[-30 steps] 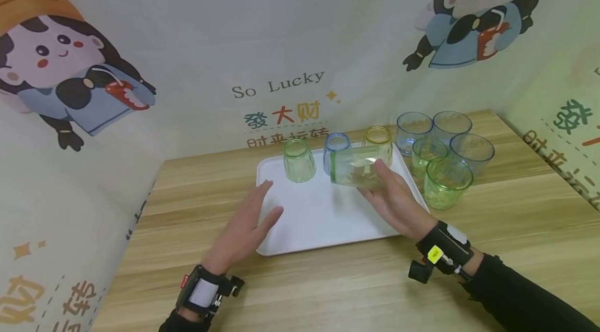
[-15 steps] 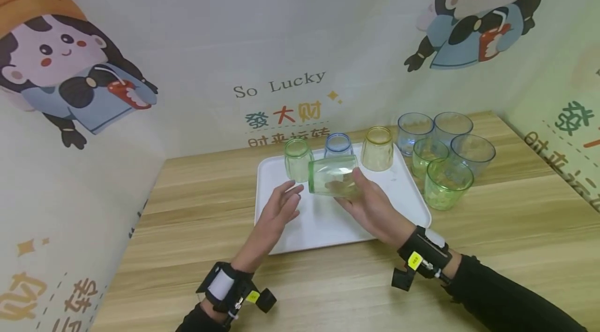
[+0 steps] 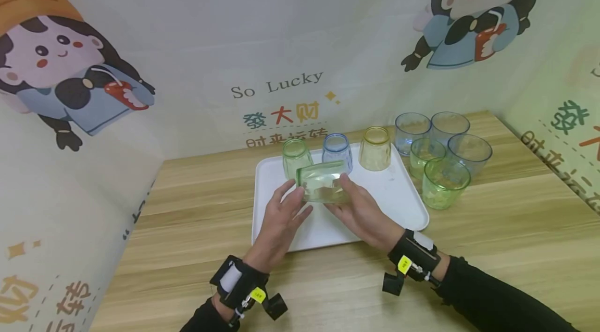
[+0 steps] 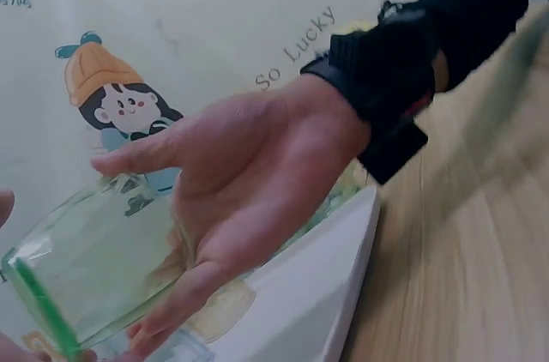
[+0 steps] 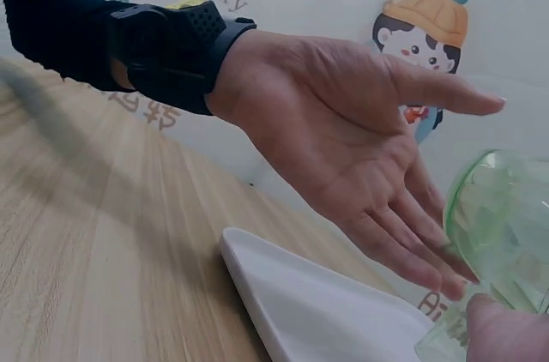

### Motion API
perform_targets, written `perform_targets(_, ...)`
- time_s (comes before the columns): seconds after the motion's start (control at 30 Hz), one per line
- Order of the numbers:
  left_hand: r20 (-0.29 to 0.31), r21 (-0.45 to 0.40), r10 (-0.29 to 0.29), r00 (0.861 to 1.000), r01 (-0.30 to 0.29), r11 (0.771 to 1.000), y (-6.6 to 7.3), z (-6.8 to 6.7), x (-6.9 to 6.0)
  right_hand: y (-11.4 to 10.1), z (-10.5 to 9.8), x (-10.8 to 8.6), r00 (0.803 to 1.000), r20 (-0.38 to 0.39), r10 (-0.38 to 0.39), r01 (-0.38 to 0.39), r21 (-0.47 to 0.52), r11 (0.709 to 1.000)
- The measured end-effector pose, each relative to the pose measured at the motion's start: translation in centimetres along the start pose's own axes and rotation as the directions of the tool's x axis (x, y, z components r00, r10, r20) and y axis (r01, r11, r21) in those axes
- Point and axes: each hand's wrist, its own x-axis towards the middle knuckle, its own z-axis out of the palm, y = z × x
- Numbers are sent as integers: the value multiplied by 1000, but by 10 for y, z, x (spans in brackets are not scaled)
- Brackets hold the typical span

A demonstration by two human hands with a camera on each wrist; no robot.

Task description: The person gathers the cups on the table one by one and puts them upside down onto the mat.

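Leftward we are carrying a green glass [image 3: 323, 179], our right hand [image 3: 363, 216] pinching it above the tray [image 3: 391, 204], our left hand [image 3: 279, 221] spreading its fingers alongside; the tray's far side is holding three upside-down glasses [image 3: 336, 147].

Wood-grain table [image 3: 197, 217] with a white tray [image 3: 398, 199] and, just beside it, blue glasses [image 3: 412, 134] and green glasses [image 3: 445, 188], probably five.

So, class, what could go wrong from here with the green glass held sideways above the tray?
The held glass could slip: only the right hand clearly grips it, while the left hand is open at its other end. Lowered carelessly, it might knock the blue glass standing on the tray.
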Motion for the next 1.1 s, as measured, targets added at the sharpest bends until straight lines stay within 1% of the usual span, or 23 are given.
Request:
perform_targets(0.13,-21,-81,-36,999,34,996,-4,6,1,3,4,0,1000,11,4,-4,-7,1000)
perform_targets(0.27,-30,-139,-44,999,39,990,-6,11,-1,6,7,0,1000,3,7,-7,-12,1000)
perform_targets(0.4,-51,-214,-40,998,29,976,-9,14,-2,11,11,0,1000,-27,-11,10,-45,999)
perform_targets(0.47,-66,-245,-30,997,13,969,-11,16,-2,13,13,0,999,-42,-21,19,-56,998)
perform_targets(0.67,-102,-297,2,995,-33,954,-14,21,1,16,18,1,997,-64,-47,45,-37,998)
perform_targets(0.83,-102,-325,31,994,-63,944,-14,25,4,16,19,2,995,-69,-65,61,-60,996)
perform_targets(1.0,-88,-385,40,995,-71,920,-12,26,6,14,20,2,994,-83,-72,65,-80,995)
perform_targets(1.1,-67,-417,45,997,-69,906,-11,26,5,12,20,2,994,-82,-71,64,-93,994)
